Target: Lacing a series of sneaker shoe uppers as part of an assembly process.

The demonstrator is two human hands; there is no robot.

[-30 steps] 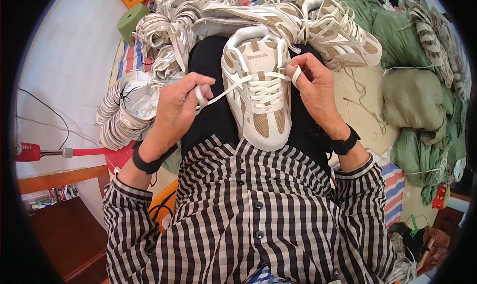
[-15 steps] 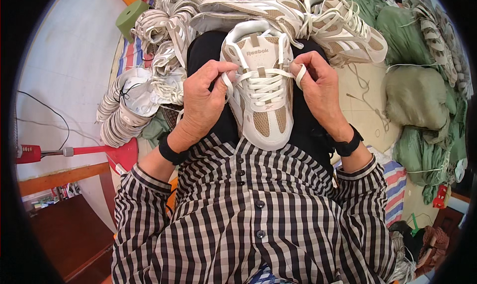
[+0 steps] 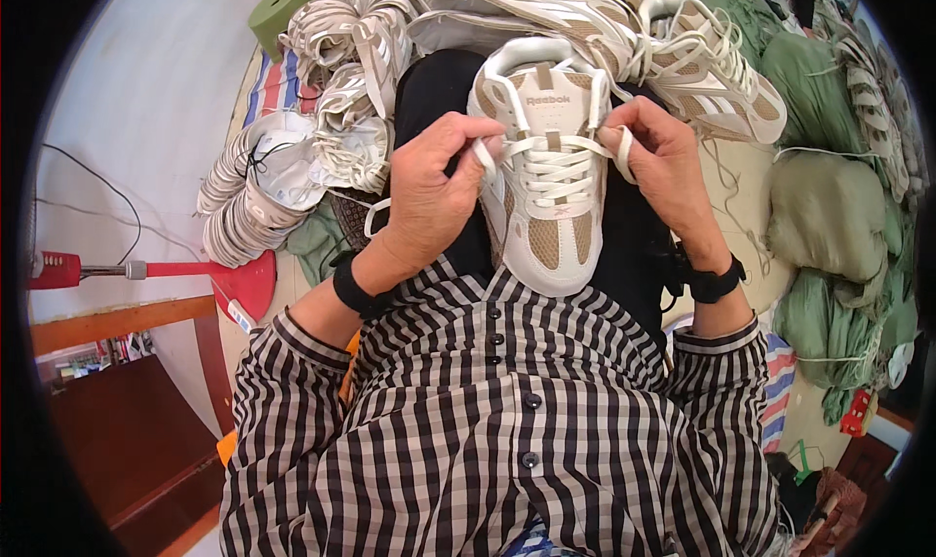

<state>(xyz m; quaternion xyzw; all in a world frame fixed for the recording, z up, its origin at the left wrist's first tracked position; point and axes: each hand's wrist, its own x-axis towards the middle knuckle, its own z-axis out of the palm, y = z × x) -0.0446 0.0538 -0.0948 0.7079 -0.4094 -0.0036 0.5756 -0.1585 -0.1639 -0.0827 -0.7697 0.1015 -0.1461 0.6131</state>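
Rests a beige-and-white shoe [image 3: 554,224] on the black-trousered lap [image 3: 634,240], toe toward the checked shirt [image 3: 439,430], tongue and pale lining showing at the opening. Pinches one lace strand [image 3: 485,159] between thumb and forefinger of the left hand [image 3: 436,192], just beside the shoe; grips the opposite strand [image 3: 624,155] likewise in the right hand [image 3: 668,162]. Note at right a bulging green sack [image 3: 824,211], plumply filled, pale cord [image 3: 819,149] across its top; cannot tell the contents. See at left nested shoe uppers [image 3: 263,196], stacked one inside another, black cord [image 3: 255,155] around; near them, tangled white laces [image 3: 351,162]. Spot small items [image 3: 107,352] at lower left, too small to identify.
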